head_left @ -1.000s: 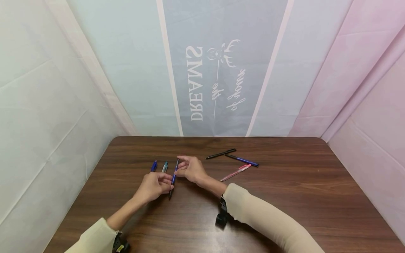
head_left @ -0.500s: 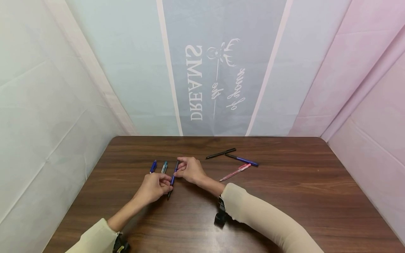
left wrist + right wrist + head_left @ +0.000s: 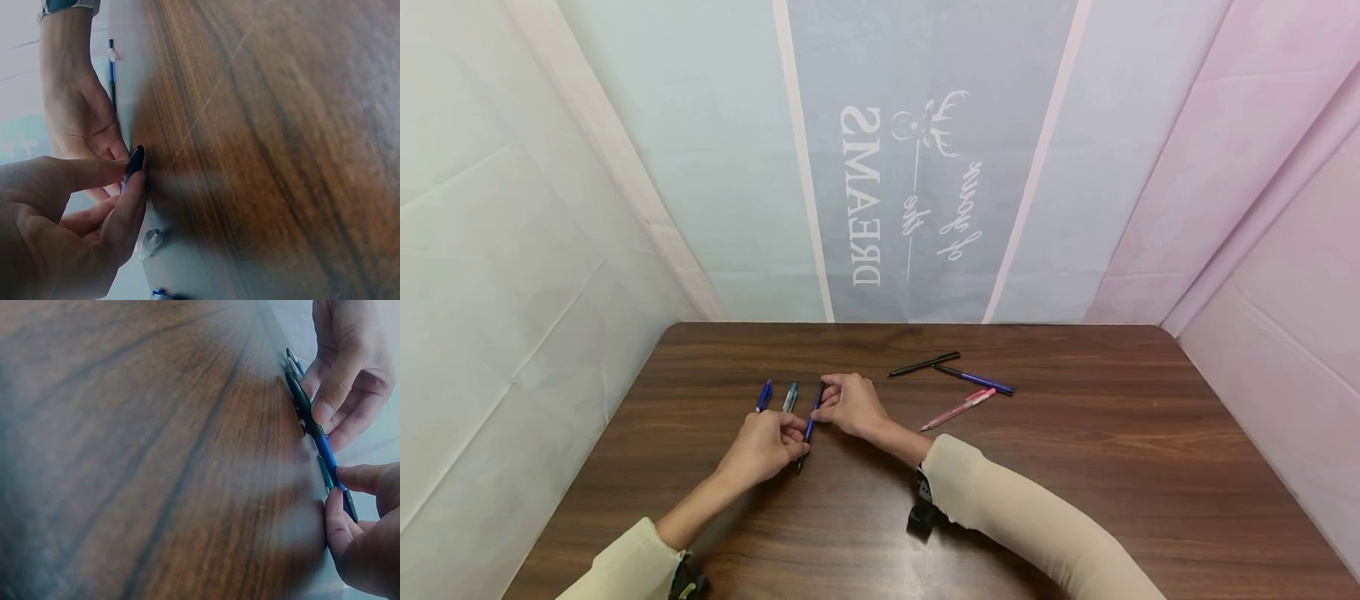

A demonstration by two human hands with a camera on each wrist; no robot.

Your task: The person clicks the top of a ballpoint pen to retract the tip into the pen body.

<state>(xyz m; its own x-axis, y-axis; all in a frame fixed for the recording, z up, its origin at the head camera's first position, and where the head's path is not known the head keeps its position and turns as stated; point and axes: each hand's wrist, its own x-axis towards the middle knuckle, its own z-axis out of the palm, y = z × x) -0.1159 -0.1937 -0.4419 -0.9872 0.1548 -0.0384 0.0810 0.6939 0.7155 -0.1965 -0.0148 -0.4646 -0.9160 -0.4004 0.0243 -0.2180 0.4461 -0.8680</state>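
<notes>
Both hands hold a slim blue pen with black ends (image 3: 809,427), low over the table at its left side. My left hand (image 3: 760,446) pinches the black tip end between thumb and fingers; that tip (image 3: 136,159) pokes out of the grip in the left wrist view. Toward the far end, my right hand (image 3: 853,404) has thumb and fingers on the barrel, as the right wrist view of the blue barrel (image 3: 327,454) shows. Just left of it lie a teal pen (image 3: 791,397) and a blue pen (image 3: 763,395), their lower parts hidden behind my left hand.
Right of the hands lie a black pen (image 3: 917,366), a second blue pen with black ends (image 3: 976,380) touching it, and a pink pen (image 3: 958,410). The brown wooden table (image 3: 1075,467) ends at a printed cloth backdrop (image 3: 917,208), with pale cloth on both sides.
The held pen and my right hand have shifted slightly toward me. My left hand has barely moved, and the loose pens lie as before.
</notes>
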